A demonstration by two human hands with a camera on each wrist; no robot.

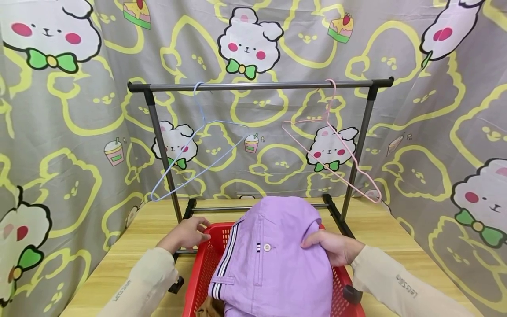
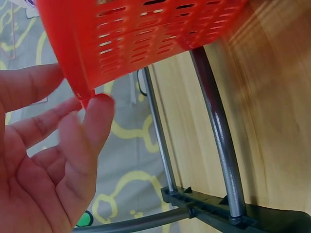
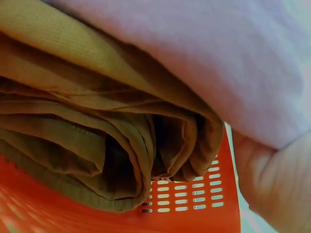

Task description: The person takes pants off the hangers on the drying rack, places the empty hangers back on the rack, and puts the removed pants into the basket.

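Folded purple trousers, with a button and a navy-and-white striped waistband trim, lie over the red basket in the head view. My right hand grips their right side, thumb on top and the other fingers hidden beneath the cloth. Seen from the right wrist, the purple fabric hangs over folded brown clothing inside the basket. My left hand is at the basket's far left corner; in the left wrist view its curled fingers pinch the corner's rim.
Behind the basket stands a grey metal rack on the wooden table. From its top bar hang a blue hanger at left and a pink hanger at right, both bare. A patterned curtain surrounds the table.
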